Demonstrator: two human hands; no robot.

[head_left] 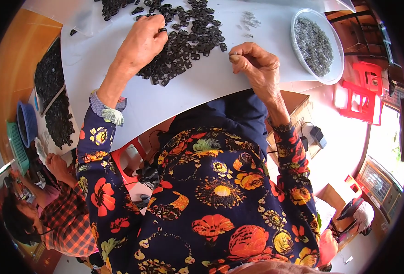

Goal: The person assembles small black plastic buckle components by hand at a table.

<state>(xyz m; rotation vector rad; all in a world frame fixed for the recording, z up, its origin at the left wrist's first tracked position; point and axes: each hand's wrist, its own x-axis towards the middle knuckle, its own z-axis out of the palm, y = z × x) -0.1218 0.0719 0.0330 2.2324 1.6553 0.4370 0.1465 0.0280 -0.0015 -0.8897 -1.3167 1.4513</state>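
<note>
My left hand (141, 42) is closed in a pinch at the left edge of a spread heap of small black plastic pieces with holes (170, 66). One black plastic piece (162, 30) pokes out between its thumb and fingers. To the right of the heap, my right hand (260, 66) hovers near the table's front edge, thumb and forefinger pressed together on a tiny metal piece (235, 53), too small to name. Beyond it lie several loose thin silver metal pieces (249, 20). A round clear tub (338, 58) at the right holds many more of them.
Both hands are over a pale table (90, 68). A clear plastic container (79, 20) is at its far left. Leftward are trays of black pieces (50, 75), a blue basket (26, 124) and a co-worker in a checked shirt (67, 228). Red stools (359, 102) stand at right.
</note>
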